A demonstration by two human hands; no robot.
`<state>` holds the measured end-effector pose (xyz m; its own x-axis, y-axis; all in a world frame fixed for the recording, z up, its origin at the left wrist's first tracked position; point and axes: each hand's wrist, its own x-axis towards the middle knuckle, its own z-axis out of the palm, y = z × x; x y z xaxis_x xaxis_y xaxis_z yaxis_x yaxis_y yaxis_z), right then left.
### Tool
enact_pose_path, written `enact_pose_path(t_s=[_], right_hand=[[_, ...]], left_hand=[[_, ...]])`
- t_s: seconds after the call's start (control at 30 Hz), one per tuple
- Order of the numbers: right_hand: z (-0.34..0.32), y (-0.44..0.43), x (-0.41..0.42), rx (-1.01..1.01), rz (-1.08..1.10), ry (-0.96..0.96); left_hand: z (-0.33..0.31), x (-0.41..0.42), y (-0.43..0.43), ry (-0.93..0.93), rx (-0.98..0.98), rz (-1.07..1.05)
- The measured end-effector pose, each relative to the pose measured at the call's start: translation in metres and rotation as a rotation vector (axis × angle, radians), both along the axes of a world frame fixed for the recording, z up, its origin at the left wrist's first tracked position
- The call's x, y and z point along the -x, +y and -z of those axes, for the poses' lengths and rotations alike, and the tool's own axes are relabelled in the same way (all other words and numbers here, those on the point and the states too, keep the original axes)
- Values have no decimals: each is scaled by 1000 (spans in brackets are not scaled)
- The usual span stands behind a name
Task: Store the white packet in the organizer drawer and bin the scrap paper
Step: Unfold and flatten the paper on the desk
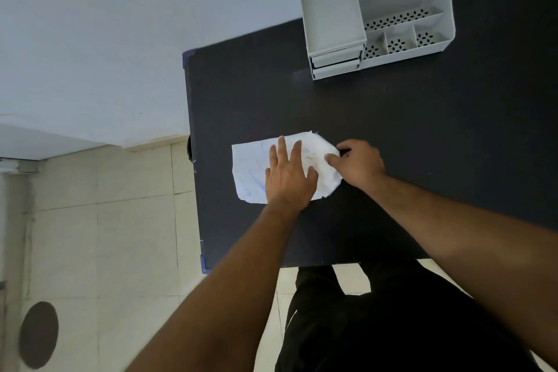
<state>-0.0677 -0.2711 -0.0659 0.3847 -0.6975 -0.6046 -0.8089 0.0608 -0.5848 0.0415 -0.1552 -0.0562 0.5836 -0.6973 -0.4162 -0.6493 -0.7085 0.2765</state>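
A dark round patch (38, 335) marks the tiled floor (120, 235) at far left. On the black tabletop (422, 136) lies one white sheet with blue scribbles, the paper (249, 167), near the left edge. The left hand (288, 174) presses flat on it, fingers (282, 148) spread and gripping nothing. Just right, a white packet (320, 160) lies on the paper's right end; the right hand (359, 164) pinches its edge between thumb and fingers. Well apart, at the far side, stands one grey organizer (376, 12) with two drawers (335, 62), nothing between.
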Motion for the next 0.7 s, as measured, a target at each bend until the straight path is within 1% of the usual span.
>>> enact_pose_path(t_s=[0.13,0.3,0.4,0.57,0.63,0.7], right_hand=[[1,1,-12,-79,74,-63],[-2,-3,-16,-147,191,-130],[-2,-9,-13,-139,244,-137],[-1,-18,-3,-79,369,-144],[-1,-20,-1,-121,366,-186],[0,-20,-1,-175,293,-207]], left_hand=[[5,-5,2,51,-37,-26],[9,-8,3,140,-4,-57],[8,-10,0,193,6,-91],[11,-13,2,180,-3,-77],[12,-13,3,184,-11,-72],[12,-13,2,197,-17,-76]])
